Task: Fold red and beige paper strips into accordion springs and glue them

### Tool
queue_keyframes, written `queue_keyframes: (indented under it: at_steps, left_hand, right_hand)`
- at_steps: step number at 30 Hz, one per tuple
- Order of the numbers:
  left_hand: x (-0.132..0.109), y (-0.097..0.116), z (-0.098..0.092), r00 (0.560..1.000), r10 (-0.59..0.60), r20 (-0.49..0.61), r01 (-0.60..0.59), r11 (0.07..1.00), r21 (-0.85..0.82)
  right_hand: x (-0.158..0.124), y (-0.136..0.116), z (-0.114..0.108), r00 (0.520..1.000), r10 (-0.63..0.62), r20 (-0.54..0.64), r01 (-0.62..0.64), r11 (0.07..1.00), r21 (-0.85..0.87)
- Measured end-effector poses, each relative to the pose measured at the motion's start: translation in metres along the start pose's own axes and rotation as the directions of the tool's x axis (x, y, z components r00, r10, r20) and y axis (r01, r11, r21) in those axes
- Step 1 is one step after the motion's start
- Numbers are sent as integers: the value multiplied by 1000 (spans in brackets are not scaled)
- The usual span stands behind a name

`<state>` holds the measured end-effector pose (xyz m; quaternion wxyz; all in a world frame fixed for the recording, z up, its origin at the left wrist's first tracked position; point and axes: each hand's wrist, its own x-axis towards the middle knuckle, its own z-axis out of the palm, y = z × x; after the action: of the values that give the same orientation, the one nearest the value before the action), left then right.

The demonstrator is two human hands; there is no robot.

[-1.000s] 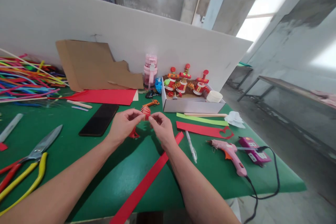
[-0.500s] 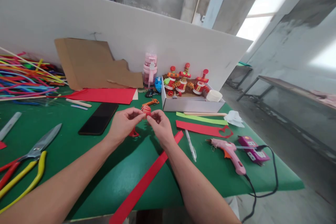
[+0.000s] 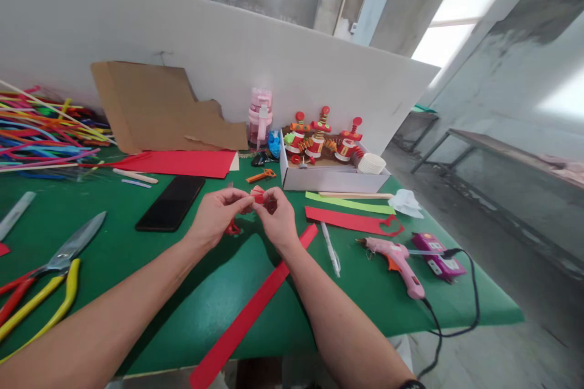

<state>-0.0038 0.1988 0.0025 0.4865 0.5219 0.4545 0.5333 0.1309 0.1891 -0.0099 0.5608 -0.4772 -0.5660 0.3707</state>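
Note:
Above the middle of the green table, both hands meet at a small folded stack of red paper (image 3: pixel 258 192). My left hand (image 3: pixel 222 211) pinches it from the left between thumb and fingers. From the right, my right hand (image 3: pixel 277 214) grips it, fingers curled. A small red object (image 3: pixel 232 228) shows below my left hand, mostly hidden, so its kind is unclear. Under my right forearm a long red paper strip (image 3: pixel 260 301) runs diagonally past the table's front edge. An orange cutter (image 3: pixel 261 175) lies just behind the hands.
Left are shears (image 3: pixel 68 252), a black phone (image 3: pixel 171 203) and colourful pipe cleaners (image 3: pixel 45 130). A white box (image 3: pixel 335 180) of red figures stands behind. Right lie a red paper piece (image 3: pixel 347 220), a pen (image 3: pixel 331 249) and a pink glue gun (image 3: pixel 395 258) with its cord.
The folded red paper has turned and looks more compact between my fingers. My right fingers have curled more. The view has shifted slightly; the things on the table lie as before.

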Motion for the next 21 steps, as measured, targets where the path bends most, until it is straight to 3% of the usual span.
queue_keyframes:
  at_steps: [8,16,21]
  left_hand:
    - [0,3,-2,998,3,65,1,998,-64]
    - [0,-3,0,995,101,6,-101,992,77]
    - [1,2,-3,996,62,65,-68,992,103]
  right_hand:
    - [3,-5,-6,999,7,50,-9,999,33]
    - [1,-4,-4,996,62,61,-65,997,49]
    - [4,-9,-10,994,89,58,-91,996,25]
